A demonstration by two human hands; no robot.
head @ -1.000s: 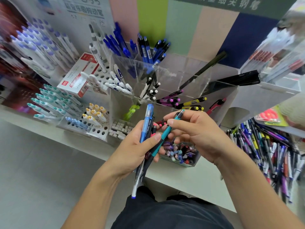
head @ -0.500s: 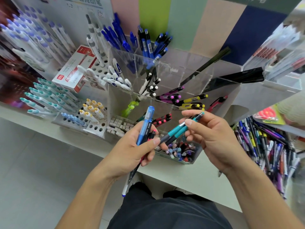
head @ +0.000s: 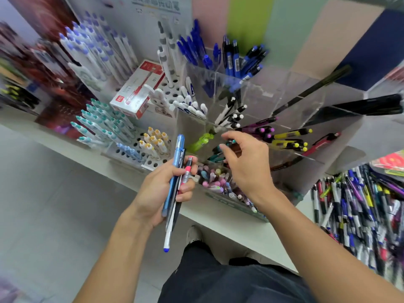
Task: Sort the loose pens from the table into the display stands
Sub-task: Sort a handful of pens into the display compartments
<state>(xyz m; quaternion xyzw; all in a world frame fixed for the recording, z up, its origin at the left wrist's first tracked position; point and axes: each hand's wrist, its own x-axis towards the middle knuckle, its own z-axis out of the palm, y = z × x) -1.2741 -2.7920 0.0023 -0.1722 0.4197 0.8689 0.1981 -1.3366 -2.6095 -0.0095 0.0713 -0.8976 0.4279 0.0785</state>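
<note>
My left hand (head: 161,193) grips a bundle of pens (head: 176,182) above the counter edge: a blue one, a black one, a pink-red one and a white one with a blue tip. My right hand (head: 244,162) reaches over the clear acrylic display stand (head: 284,95). Its thumb and forefinger hold the end of a teal pen (head: 230,141), which stands in a front compartment beside other teal pens (head: 215,159). A heap of loose pens (head: 358,206) lies on the table at the right.
The stand's other compartments hold blue, black-and-white, purple, yellow and green pens. White peg racks (head: 153,162) with teal, white and yellow pens stand at the left, next to a red-and-white box (head: 137,92). A bin of small pastel pens (head: 216,182) sits under my right hand.
My right hand has carried the teal pen away from the left hand's bundle, up and forward into the stand's front compartment. The left hand has stayed with its bundle.
</note>
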